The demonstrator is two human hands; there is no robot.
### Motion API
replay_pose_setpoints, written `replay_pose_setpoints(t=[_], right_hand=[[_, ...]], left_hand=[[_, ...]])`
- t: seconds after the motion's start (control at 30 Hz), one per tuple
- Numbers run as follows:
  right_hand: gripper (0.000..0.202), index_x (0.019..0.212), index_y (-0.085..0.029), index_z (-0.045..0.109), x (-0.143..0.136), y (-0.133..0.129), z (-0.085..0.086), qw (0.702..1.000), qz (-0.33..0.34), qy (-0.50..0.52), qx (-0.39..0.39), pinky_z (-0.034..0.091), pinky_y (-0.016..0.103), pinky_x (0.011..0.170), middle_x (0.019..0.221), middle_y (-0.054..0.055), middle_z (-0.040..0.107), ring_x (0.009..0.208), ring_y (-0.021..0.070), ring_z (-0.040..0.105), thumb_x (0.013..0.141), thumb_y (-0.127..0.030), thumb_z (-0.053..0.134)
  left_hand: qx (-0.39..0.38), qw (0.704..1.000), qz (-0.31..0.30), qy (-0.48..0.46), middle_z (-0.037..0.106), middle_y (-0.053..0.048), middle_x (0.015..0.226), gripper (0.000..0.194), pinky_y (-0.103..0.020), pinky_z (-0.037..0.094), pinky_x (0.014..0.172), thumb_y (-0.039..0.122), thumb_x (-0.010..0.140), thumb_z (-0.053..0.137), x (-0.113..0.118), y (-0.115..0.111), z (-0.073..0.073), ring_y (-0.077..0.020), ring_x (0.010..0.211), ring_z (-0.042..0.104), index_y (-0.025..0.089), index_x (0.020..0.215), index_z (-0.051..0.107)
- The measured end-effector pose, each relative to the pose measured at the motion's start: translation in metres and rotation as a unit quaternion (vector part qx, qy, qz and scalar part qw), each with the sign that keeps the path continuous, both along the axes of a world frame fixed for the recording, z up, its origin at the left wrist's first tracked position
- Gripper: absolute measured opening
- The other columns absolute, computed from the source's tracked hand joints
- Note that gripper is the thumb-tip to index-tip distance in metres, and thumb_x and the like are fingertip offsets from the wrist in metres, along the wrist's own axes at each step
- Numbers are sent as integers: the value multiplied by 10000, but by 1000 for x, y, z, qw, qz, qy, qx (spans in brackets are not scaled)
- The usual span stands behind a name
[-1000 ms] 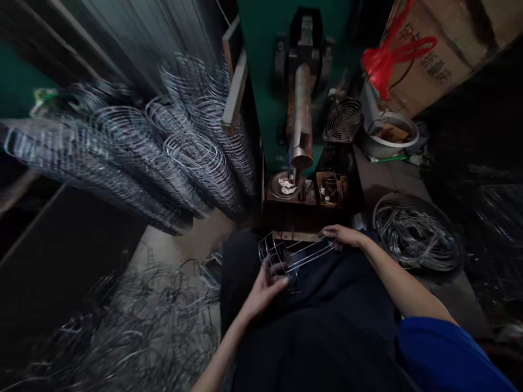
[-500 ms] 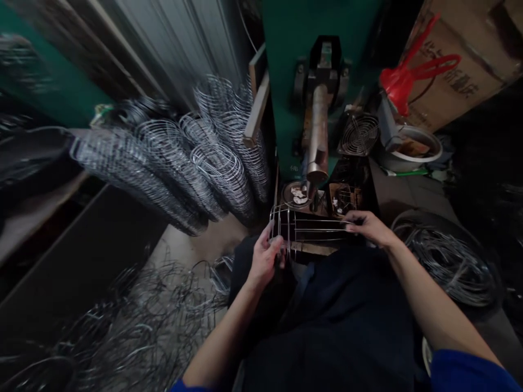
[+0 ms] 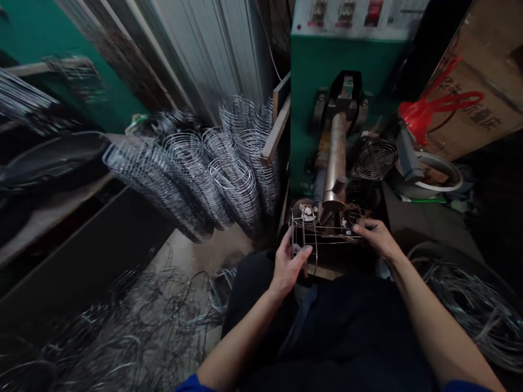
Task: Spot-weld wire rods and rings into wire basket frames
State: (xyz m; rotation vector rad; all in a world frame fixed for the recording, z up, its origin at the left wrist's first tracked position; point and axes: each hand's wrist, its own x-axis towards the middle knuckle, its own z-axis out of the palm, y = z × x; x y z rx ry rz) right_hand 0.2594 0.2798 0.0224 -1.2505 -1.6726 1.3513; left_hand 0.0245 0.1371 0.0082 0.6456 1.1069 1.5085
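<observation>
A wire rack [image 3: 316,250] made of thin metal rods and rounded loops hangs between my two hands, above my lap. My left hand [image 3: 288,267] is closed around its looped left end, thumb and fingers gripping the loops. At the other end, my right hand [image 3: 378,237] pinches the long straight rods, its fingertips partly lost in the dark. Just behind the rack is the metal cylinder [image 3: 336,158] of a green machine [image 3: 304,125], whose lower end points down toward it. I cannot tell whether the rack touches the machine.
Stacks of wire loops [image 3: 235,185] stand to the left, beside a wooden bar [image 3: 275,130]. Loose wire pieces [image 3: 134,321] litter the floor. On the right are a coil of wire [image 3: 469,305], a metal bowl [image 3: 441,185], a round fan guard [image 3: 375,160] and a cardboard box [image 3: 486,103].
My view has tilted upward and shifted left, showing the machine's upper panel. Both hands still hold the wire rack, now closer beneath the cylinder.
</observation>
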Motion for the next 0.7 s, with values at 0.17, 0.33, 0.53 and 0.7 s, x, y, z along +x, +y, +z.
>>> replay_pose_setpoints(t=[0.17, 0.33, 0.53, 0.7], right_hand=[[570, 523, -190, 457, -1, 7, -3, 1000, -2, 1, 8, 290, 272, 570, 587, -27, 379, 590, 117, 342, 686, -634, 776], [592, 513, -195, 435, 1, 11, -6, 1000, -10, -3, 17, 300, 270, 556, 574, -29, 370, 584, 115, 332, 674, -647, 781], [574, 528, -192, 429, 7, 14, -12, 1000, -12, 0, 4, 274, 266, 555, 572, -43, 357, 572, 107, 322, 683, -612, 790], [572, 529, -194, 430, 9, 16, -11, 1000, -12, 7, -9, 298, 263, 560, 568, -44, 360, 571, 110, 342, 679, -606, 796]], left_hand=[[0, 1000, 1, 3, 445, 123, 568, 900, -190, 426, 339, 395, 796, 777, 3, 3, -3, -64, 363, 439, 194, 1540, 312], [-8, 1000, 2, -4, 431, 123, 572, 938, -183, 427, 338, 405, 777, 791, 7, 7, -6, -58, 371, 418, 200, 1549, 300], [-14, 1000, -1, 5, 428, 123, 574, 945, -188, 435, 334, 413, 776, 790, 9, 11, -8, -57, 371, 406, 188, 1547, 293], [-9, 1000, -4, 9, 435, 120, 566, 930, -195, 435, 329, 411, 784, 784, 10, 13, -5, -64, 367, 409, 178, 1542, 298]])
